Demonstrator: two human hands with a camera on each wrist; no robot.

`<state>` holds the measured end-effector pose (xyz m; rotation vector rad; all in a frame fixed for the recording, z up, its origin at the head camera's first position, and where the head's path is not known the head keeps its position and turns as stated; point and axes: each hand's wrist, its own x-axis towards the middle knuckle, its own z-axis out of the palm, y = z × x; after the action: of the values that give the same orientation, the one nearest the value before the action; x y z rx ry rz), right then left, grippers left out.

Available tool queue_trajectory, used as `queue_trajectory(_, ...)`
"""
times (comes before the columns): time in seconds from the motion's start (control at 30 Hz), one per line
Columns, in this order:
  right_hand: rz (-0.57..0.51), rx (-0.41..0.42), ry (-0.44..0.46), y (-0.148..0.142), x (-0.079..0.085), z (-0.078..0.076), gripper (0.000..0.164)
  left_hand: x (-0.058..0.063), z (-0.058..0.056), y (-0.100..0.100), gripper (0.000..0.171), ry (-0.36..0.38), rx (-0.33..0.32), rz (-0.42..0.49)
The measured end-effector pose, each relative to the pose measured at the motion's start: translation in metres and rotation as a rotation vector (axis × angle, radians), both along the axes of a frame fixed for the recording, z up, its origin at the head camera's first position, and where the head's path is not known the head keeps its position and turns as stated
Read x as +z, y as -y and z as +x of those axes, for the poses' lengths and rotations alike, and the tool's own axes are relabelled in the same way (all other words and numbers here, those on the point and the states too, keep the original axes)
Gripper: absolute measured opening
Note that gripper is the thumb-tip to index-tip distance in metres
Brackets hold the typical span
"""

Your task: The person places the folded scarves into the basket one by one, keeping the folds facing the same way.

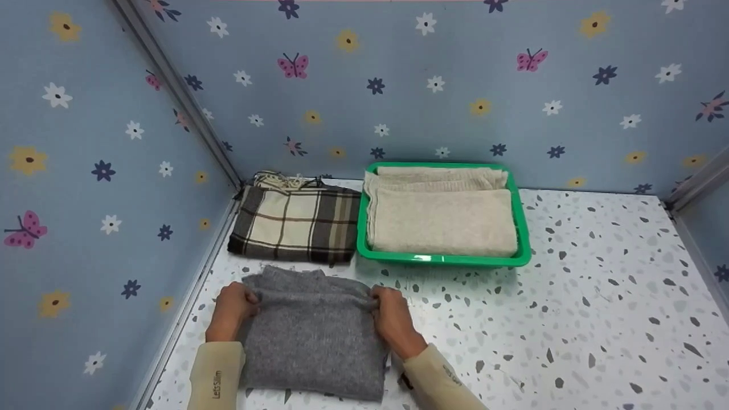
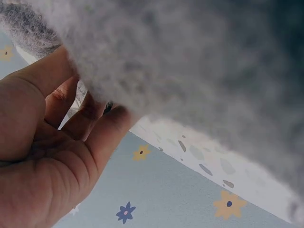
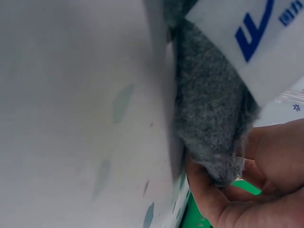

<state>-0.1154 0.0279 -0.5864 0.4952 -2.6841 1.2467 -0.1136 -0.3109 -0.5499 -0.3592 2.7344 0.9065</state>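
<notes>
Your left hand (image 1: 234, 307) and right hand (image 1: 394, 316), fingers curled in, pinching opposite side edges of the folded gray cloth (image 1: 316, 344), lying on the speckled surface (image 1: 615, 296), nearer you than the plaid cloth (image 1: 296, 225) and green basket (image 1: 393, 258).

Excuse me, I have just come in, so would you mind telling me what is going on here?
A person is handling a folded grey cloth, with the left hand and right hand gripping its opposite sides near the far end. The cloth is over the speckled surface, outside the green basket. That basket stands farther back and holds folded beige fabric. Just left of it lies a folded plaid cloth with a fringe.
</notes>
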Motion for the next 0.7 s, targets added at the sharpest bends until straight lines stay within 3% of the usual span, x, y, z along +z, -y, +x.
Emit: queue_trajectory(0.7, -0.016, 0.007, 0.029, -0.014, -0.001, 0.003, 0.029, -0.003, 0.001, -0.012, 0.056, -0.052, 0.011, 0.013)
